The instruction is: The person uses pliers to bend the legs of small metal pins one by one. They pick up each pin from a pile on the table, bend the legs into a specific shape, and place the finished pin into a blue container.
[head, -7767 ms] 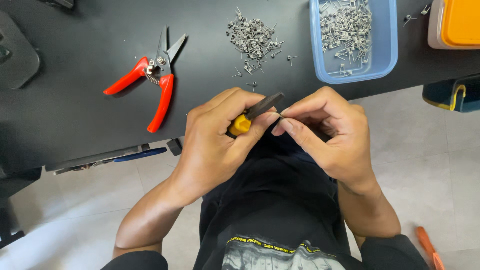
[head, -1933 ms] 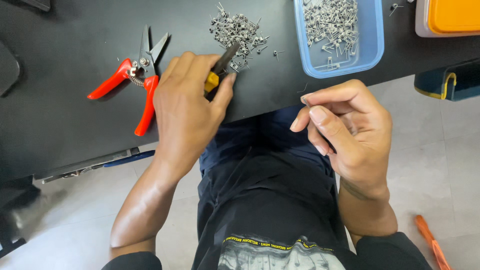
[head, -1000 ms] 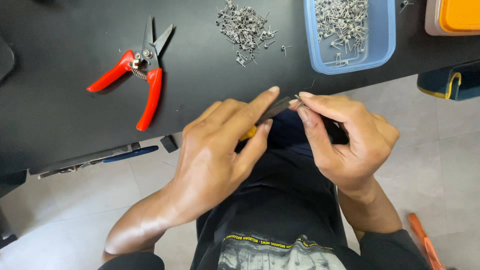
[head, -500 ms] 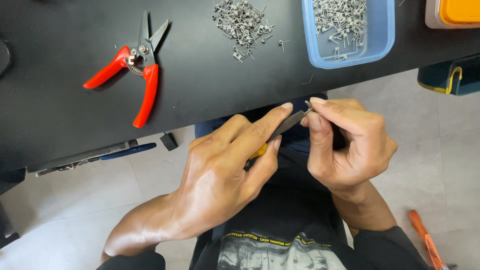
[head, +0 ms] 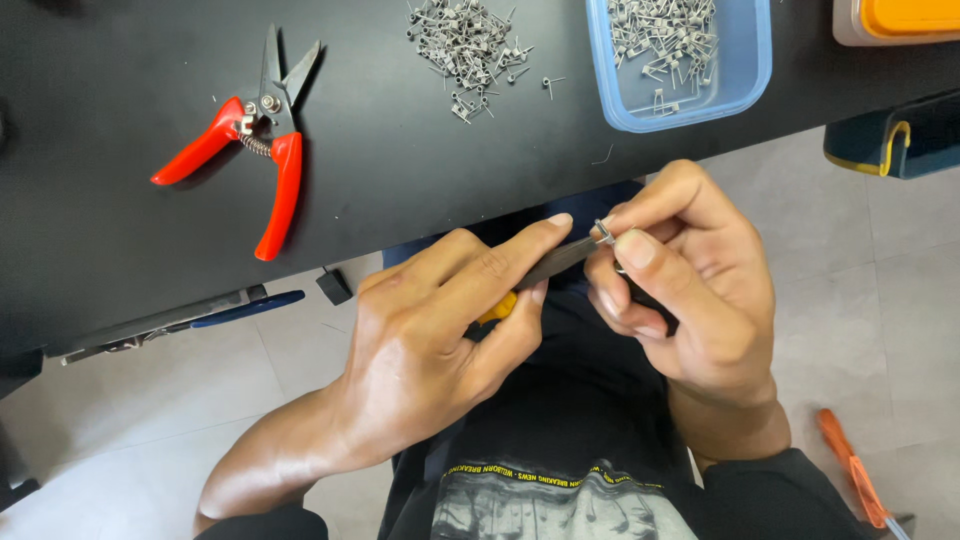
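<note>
A small workshop or assembly bench: a black worktable (head: 400, 190) fills the upper frame, with red-handled cutters (head: 255, 150) at upper left, a loose heap of tiny metal parts (head: 465, 40) at top centre and a blue tray (head: 740, 80) of more parts at upper right, above a grey tiled floor (head: 900, 300).

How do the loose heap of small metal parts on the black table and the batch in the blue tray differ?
The loose heap lies bare on the black table, while the tray batch sits inside the blue tray. The loose heap has strays scattered off its lower edge, whereas the tray batch is kept in by the tray's walls. The loose heap lies nearer the red-handled cutters, the tray batch farther right. Both are small grey metal pieces, seemingly the same kind.
</note>
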